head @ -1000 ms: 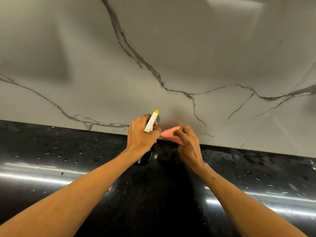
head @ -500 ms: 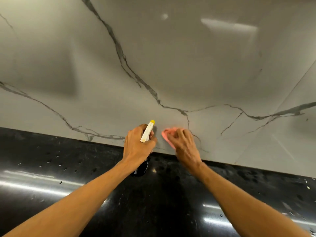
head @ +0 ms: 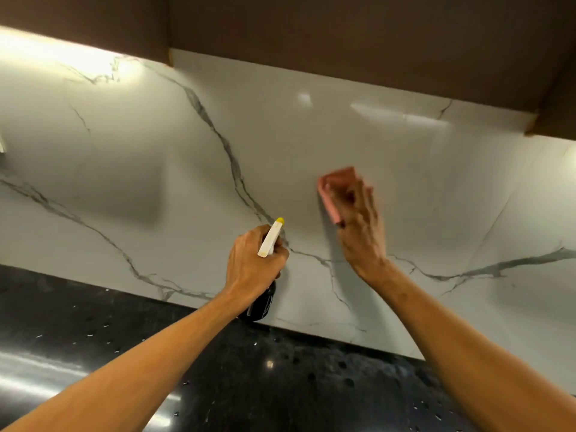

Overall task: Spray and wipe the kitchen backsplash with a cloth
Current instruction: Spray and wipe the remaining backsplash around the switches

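A white marble backsplash (head: 311,145) with grey veins fills the middle of the head view. My left hand (head: 252,266) grips a dark spray bottle (head: 263,302) with a white, yellow-tipped nozzle (head: 271,236), held upright close to the wall. To its right and higher, my right hand (head: 361,226) presses a folded pink cloth (head: 335,188) flat against the backsplash. That hand and the cloth are blurred by motion, and the fingers cover much of the cloth.
A glossy black countertop (head: 93,338) speckled with water drops runs below the wall. Brown upper cabinets (head: 343,35) overhang the backsplash, with a lit strip (head: 46,48) under them at the upper left.
My right hand has carried the pink cloth up the wall from near the counter edge to mid-height and rightward. The view tilted up, bringing the cabinets in. The bottle stays in my left hand.
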